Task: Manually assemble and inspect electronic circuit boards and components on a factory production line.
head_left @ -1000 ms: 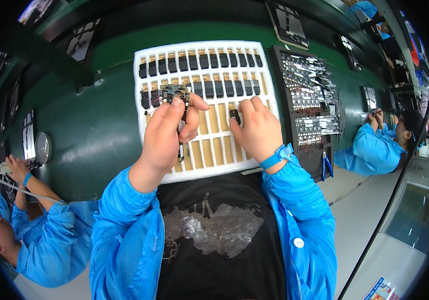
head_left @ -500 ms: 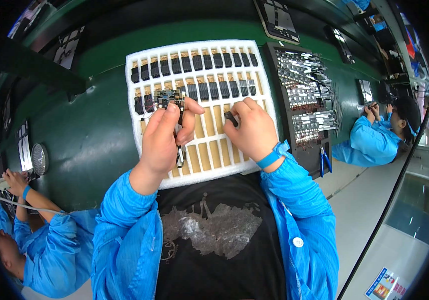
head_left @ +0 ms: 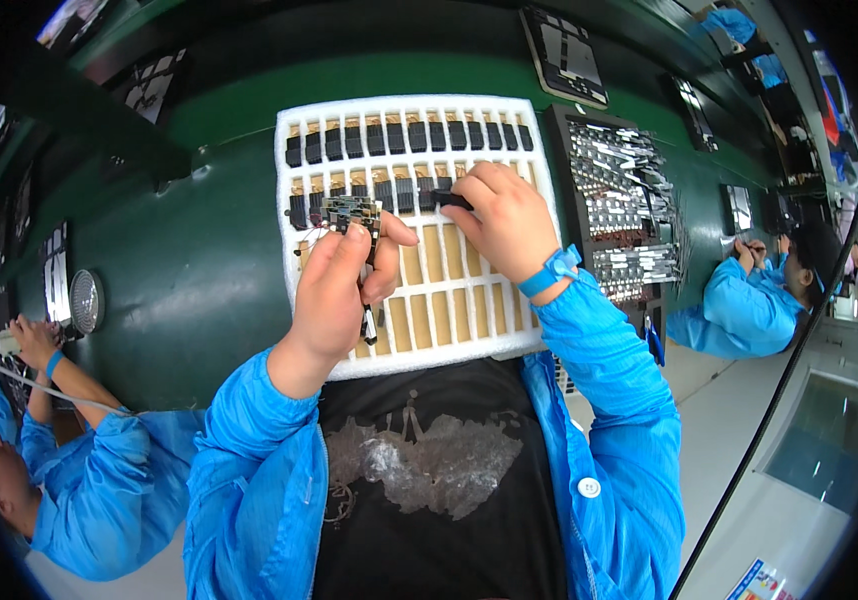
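My left hand [head_left: 334, 275] is closed around a small stack of circuit boards [head_left: 351, 212], with thin wires at its left side and a narrow strip hanging below the fingers. It is above the left part of a white foam tray [head_left: 282, 140]. My right hand [head_left: 511, 222] pinches a small black block [head_left: 451, 200] between thumb and fingers, over the second row of tray slots. Ribbed black parts [head_left: 374, 137] stand in the far row, and more fill much of the second row. The nearer slots in view show bare tan bottoms. My right hand hides the second row's right end.
Right of the foam tray, a dark tray [head_left: 561, 150] holds many silvery strip parts. Blue-handled pliers [head_left: 654, 342] lie at its near end. A flat device panel [head_left: 564, 60] rests at the back. Co-workers in blue sit left [head_left: 114, 490] and right [head_left: 744, 300], beside the green table [head_left: 179, 300].
My right hand has moved away from me with the black block, from the third row to the second. My left hand keeps its hold on the circuit boards. The whole view has shifted slightly.
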Motion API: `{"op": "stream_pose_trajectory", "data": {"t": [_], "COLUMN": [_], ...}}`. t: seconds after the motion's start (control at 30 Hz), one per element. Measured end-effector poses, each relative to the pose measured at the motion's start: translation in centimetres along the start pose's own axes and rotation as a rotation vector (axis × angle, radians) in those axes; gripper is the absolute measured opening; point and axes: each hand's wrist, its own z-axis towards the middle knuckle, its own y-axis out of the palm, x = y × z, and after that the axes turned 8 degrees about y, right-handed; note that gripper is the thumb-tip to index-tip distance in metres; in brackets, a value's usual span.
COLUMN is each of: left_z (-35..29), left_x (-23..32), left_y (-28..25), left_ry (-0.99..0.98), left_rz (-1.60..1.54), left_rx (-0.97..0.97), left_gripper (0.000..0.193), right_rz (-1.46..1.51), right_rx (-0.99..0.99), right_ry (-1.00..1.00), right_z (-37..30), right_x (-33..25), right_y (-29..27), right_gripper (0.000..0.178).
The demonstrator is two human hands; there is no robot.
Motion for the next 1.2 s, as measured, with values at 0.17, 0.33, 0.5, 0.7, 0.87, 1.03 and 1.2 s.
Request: {"op": "stream_pose_trajectory", "data": {"t": [0.17, 0.33, 0.5, 0.7, 0.87, 1.03, 1.2], "left_z": [-0.3, -0.3, -0.5, -1.1, -1.8, -2.3, -2.4], "left_x": [-0.1, 0.1, 0.2, 0.4, 0.4, 0.5, 0.8], "left_y": [0.0, 0.3, 0.9, 1.3, 1.3, 1.4, 2.1], "left_ry": [-0.015, -0.012, -0.026, -0.019, -0.024, -0.021, -0.041], "left_rz": [0.005, 0.034, 0.05, 0.064, 0.073, 0.09, 0.151], "left_rx": [0.016, 0.033, 0.039, 0.042, 0.045, 0.036, -0.011], "left_gripper": [0.045, 0.044, 0.043, 0.043, 0.043, 0.044, 0.044], "right_rz": [0.053, 0.002, -0.143, -0.251, -0.099, 0.741, 1.389], "right_rx": [0.004, 0.053, 0.081, 0.042, 0.084, -0.005, -0.208], "right_ry": [0.012, -0.088, -0.206, -0.221, -0.157, 0.373, 0.679], "right_z": [-0.1, -0.2, -0.5, -0.8, -0.9, -2.9, -4.2], "right_x": [-0.2, 0.4, 0.1, -0.5, -0.6, -3.7, -6.7], "right_y": [-0.3, 0.4, 0.8, 0.9, 0.2, -2.2, -5.5], "right_gripper": [0.025, 0.021, 0.019, 0.017, 0.016, 0.013, 0.024]}}
